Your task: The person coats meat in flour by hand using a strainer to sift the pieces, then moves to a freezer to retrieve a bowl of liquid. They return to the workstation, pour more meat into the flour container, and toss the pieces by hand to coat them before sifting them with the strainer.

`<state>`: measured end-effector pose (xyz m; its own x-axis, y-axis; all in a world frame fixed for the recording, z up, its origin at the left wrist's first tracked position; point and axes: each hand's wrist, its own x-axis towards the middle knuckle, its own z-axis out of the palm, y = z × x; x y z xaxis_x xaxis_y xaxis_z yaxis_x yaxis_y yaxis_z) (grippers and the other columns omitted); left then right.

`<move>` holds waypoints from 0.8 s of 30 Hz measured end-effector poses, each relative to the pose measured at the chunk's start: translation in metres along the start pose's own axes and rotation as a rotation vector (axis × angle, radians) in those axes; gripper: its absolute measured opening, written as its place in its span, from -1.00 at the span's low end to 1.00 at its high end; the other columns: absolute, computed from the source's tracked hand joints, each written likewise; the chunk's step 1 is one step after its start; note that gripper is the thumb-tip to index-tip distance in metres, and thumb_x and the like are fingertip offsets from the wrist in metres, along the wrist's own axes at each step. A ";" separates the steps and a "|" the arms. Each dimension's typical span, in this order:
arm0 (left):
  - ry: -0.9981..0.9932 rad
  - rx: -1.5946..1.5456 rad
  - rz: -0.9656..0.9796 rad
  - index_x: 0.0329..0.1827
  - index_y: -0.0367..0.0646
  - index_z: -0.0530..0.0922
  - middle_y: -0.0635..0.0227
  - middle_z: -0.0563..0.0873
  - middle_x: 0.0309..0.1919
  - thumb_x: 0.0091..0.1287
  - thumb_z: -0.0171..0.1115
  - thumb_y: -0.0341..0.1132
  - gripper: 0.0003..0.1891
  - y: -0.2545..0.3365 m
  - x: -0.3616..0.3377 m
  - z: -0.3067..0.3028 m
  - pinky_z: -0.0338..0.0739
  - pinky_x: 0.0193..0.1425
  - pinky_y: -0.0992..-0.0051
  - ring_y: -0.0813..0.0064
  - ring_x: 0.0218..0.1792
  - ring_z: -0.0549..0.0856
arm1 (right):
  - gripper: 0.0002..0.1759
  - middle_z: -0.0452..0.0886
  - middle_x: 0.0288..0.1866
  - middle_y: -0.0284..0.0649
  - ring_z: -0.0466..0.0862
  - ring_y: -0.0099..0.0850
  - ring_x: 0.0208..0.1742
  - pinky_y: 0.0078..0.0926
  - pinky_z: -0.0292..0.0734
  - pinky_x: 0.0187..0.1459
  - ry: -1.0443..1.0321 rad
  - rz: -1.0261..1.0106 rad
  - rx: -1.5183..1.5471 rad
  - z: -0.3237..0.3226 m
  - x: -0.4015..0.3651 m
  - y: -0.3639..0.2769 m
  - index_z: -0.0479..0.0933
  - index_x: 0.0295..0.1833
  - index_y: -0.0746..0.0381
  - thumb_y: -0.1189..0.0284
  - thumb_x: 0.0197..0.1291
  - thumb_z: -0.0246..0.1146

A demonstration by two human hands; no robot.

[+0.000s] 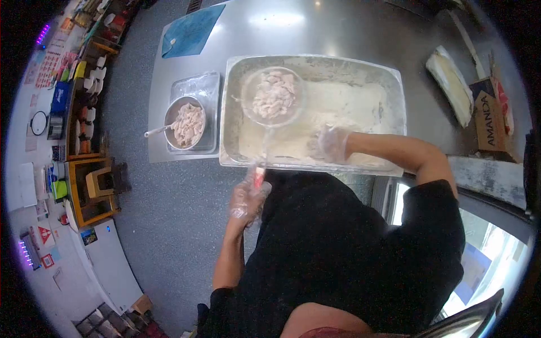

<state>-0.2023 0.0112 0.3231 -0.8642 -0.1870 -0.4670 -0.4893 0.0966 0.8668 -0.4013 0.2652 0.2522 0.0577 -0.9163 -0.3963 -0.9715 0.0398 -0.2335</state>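
My left hand (249,194), in a clear glove, is wrapped round the handle of a round sieve (245,111), just outside the pan's near edge. Pale, floured pieces of what looks like raw meat (274,94) fill the sieve, which is over the left part of a large metal pan (398,84). White flour (344,98) covers much of the pan's bottom. Also gloved, my right hand (333,145) is down at the flour near the front edge; blur and flour hide how its fingers are set. Left of the pan, a metal bowl (168,119) contains more meat pieces and a handled utensil.
The bowl rests on a clear-looking tray (213,90) on the steel table (315,34). A blue cloth (194,32) lies at the far left corner. On the right are a white package (451,84) and a cardboard box (486,121). Shelves (72,135) line the left wall.
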 end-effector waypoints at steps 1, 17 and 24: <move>-0.056 0.137 -0.073 0.38 -0.20 0.36 0.56 0.59 -0.20 0.24 0.31 -0.35 -0.38 0.014 -0.004 -0.001 0.42 -0.15 0.66 0.71 -0.27 0.46 | -0.60 0.48 0.08 -0.07 0.51 -0.11 0.07 -0.07 0.45 0.08 0.004 0.003 0.003 0.009 -0.004 0.003 0.43 0.10 0.15 0.41 0.11 0.01; -0.054 0.045 -0.011 0.34 -0.29 0.38 0.43 0.64 -0.12 0.23 0.33 -0.32 -0.39 -0.001 0.003 0.015 0.44 -0.05 0.59 0.66 -0.16 0.51 | -0.63 0.63 -0.21 -0.02 0.63 -0.14 -0.12 -0.26 0.55 0.00 0.329 0.550 0.416 0.026 -0.059 0.013 0.57 0.01 0.19 0.30 0.06 0.26; -0.122 0.134 0.023 0.38 -0.26 0.34 0.34 0.66 -0.01 0.22 0.32 -0.34 -0.36 0.007 0.004 0.022 0.43 0.06 0.60 0.64 -0.08 0.55 | -0.50 0.64 0.07 -0.15 0.64 -0.17 0.04 -0.27 0.48 0.18 0.430 0.902 0.949 -0.110 -0.079 -0.005 0.57 0.13 0.08 0.10 0.09 0.29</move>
<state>-0.2114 0.0328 0.3236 -0.8791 -0.0643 -0.4723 -0.4736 0.2303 0.8501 -0.4261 0.2936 0.3827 -0.7465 -0.4710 -0.4699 -0.0963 0.7754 -0.6241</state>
